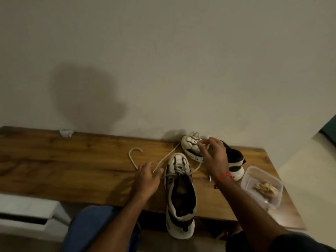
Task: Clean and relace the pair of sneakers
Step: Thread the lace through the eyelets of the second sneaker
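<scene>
Near sneaker (180, 193) sits mid-desk, heel overhanging the near edge of the wooden desk (72, 160); far sneaker (214, 153) lies tilted by the wall. Right hand (214, 157) over the far sneaker — fingers (204, 142) pinching a lace tip at its toe. Left hand (147, 179) rests on the desk left of the near sneaker, fingers loosely spread, touching the loose lace (163, 160). Plastic container (261, 186) at right, crumpled cloth inside.

Right hand (214, 157) pinches far sneaker's (192, 148) lace (169, 157) — left hand (147, 179) open beside near sneaker (180, 193)
</scene>
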